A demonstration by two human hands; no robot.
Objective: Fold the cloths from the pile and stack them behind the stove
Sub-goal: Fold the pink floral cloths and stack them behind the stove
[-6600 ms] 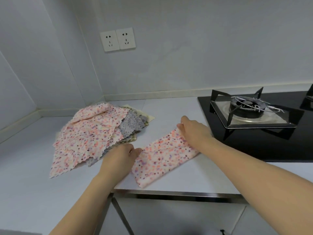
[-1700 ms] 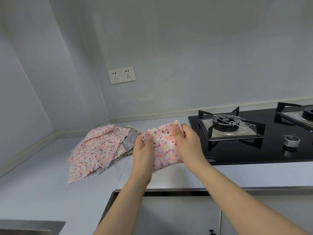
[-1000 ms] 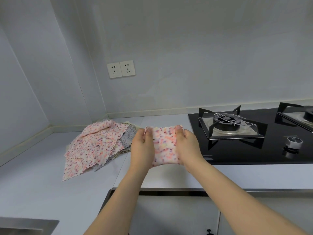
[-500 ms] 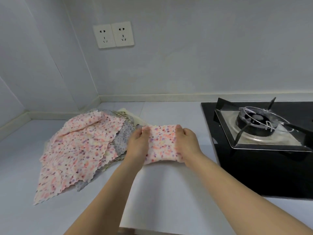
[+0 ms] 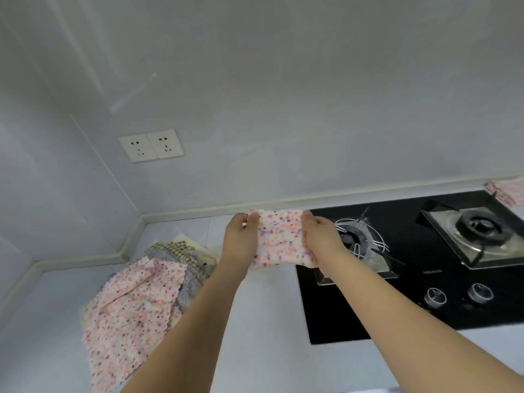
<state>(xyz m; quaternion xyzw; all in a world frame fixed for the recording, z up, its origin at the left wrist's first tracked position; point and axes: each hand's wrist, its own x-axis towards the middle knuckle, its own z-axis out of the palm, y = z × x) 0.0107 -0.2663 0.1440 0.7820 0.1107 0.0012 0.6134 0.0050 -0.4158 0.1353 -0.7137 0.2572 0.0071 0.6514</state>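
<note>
While both hands, left (image 5: 241, 239) & right (image 5: 319, 236), pinch the folded cloth (image 5: 280, 239) by its side edges, I'd rate it light, limp; grip edges, not middle.

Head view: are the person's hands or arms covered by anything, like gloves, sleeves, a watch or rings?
No. The left hand and right hand are bare, with no gloves, and no rings show on the fingers. Both forearms are bare to the frame edge: no sleeves, watch or bracelet.

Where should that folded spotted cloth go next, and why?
Probably rightward, to the folded stack behind the stove. Both the left hand and right hand hold the folded cloth up off the counter, finished folding.
</note>
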